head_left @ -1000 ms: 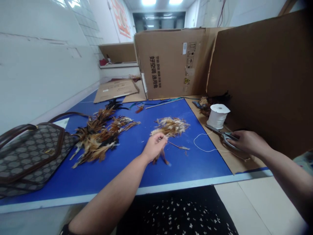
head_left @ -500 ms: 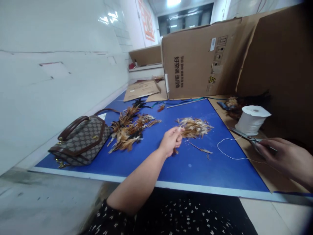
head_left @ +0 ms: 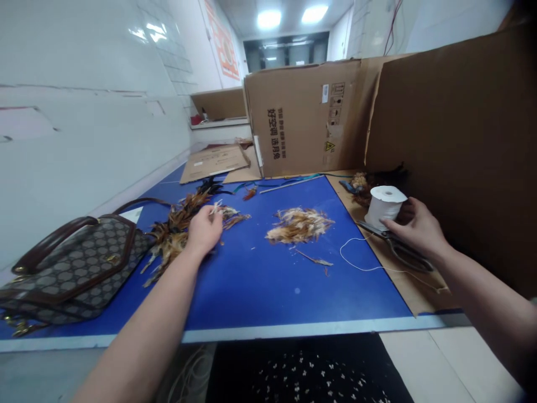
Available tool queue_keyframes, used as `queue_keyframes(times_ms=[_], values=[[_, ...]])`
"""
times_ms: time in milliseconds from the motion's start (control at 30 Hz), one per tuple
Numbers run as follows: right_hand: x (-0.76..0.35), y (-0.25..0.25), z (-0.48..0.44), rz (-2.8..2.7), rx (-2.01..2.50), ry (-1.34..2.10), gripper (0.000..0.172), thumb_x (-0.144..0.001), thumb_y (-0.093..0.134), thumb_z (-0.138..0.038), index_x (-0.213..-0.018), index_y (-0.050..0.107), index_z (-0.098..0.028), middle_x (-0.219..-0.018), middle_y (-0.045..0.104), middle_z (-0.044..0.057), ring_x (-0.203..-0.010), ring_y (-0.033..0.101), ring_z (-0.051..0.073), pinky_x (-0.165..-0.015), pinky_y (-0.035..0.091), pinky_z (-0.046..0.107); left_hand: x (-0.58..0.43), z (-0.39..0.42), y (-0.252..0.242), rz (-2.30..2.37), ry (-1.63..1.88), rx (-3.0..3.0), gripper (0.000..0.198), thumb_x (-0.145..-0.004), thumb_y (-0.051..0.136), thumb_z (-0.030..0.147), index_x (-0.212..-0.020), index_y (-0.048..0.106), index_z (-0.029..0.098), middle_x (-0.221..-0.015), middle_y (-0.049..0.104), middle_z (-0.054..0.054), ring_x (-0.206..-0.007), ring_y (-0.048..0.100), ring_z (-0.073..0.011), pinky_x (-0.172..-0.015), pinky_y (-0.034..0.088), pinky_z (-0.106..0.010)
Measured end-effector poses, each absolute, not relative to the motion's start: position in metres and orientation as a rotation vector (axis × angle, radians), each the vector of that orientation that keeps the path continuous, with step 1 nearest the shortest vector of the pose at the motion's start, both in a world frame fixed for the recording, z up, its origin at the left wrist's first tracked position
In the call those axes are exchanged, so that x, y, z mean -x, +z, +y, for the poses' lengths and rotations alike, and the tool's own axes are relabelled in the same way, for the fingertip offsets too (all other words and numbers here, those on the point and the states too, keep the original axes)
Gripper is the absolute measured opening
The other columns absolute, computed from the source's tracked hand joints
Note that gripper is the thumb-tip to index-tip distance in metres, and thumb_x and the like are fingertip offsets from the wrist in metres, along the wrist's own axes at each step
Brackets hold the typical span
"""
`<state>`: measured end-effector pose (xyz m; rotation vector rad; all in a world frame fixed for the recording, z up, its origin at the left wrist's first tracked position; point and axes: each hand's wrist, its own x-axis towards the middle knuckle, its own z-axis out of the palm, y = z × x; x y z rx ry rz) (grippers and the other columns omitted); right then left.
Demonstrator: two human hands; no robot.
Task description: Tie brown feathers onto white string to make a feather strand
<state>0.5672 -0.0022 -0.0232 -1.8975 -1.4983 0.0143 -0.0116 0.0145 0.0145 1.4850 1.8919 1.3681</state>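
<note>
My left hand is closed round a small bunch of feathers, their pale ends sticking up by my fingers. It rests at the edge of the large brown feather pile on the blue table. My right hand cups the side of the white thread spool, fingers curled round it. Scissors lie just beneath that hand on the cardboard strip. A loose white thread trails from there across the blue surface. A smaller pale feather pile lies between my hands.
A patterned brown handbag sits at the left table edge. Tall cardboard boxes and a cardboard wall close off the back and right. A flat cardboard sheet lies far back. More dark feathers sit behind the spool.
My left hand carried its feather bunch left, from the small pale pile to the large brown pile. My right hand left the scissors and took hold of the spool.
</note>
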Motion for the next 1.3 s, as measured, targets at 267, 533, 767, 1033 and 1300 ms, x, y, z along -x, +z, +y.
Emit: queue_keyframes(times_ms=[267,533,767,1033,1300], values=[[-0.549,-0.018,0.029,-1.345,1.878,0.185,0.082,-0.076,0.094,-0.048,-0.14,0.063,-0.006,-0.137,0.074,0.029,-0.119,0.071,0.039,-0.096,0.055,0.044,0.051,0.01,-0.005,2.593,0.875,-1.752,0.076,-0.095,0.065,0.044,-0.157,0.048,0.004,-0.168,0.035,-0.035,-0.158,0.037,-0.051,-0.126,0.036,-0.067],[-0.513,0.026,0.025,-1.289,1.508,0.16,0.083,-0.085,0.091,-0.038,-0.154,0.055,-0.011,-0.16,0.06,0.024,-0.142,0.059,0.034,-0.119,0.044,0.043,-0.003,0.006,-0.005,2.158,1.114,-2.228,0.061,-0.099,0.063,0.039,-0.151,0.055,0.009,-0.165,0.039,-0.029,-0.16,0.038,-0.0428,-0.132,0.033,-0.059],[-0.462,0.061,0.024,-1.225,1.185,0.495,0.061,-0.088,0.086,-0.049,-0.13,0.067,-0.01,-0.136,0.075,0.02,-0.118,0.071,0.027,-0.104,0.056,0.039,-0.092,-0.011,0.007,1.374,1.321,-2.226,0.049,-0.1,0.068,0.041,-0.143,0.062,0.018,-0.155,0.053,-0.021,-0.151,0.05,-0.0361,-0.129,0.04,-0.058],[-0.402,0.046,-0.004,-1.208,1.077,0.8,0.054,-0.074,0.096,-0.048,-0.113,0.077,-0.017,-0.118,0.083,0.012,-0.108,0.077,0.029,-0.098,0.062,0.041,-0.186,-0.025,0.007,0.752,1.217,-1.49,0.127,-0.075,0.099,0.055,-0.172,0.023,0.026,-0.174,0.034,-0.026,-0.154,0.05,-0.0407,-0.126,0.043,-0.057],[-0.361,0.022,-0.046,-1.377,0.968,0.949,0.057,-0.088,0.087,-0.062,-0.128,0.074,-0.023,-0.127,0.082,0.011,-0.113,0.077,0.031,-0.103,0.062,0.047,-0.185,-0.041,-0.01,0.632,1.366,-1.134,0.075,-0.077,0.099,0.042,-0.139,0.064,0.019,-0.133,0.075,-0.015,-0.12,0.073,-0.0329,-0.107,0.058,-0.045]])
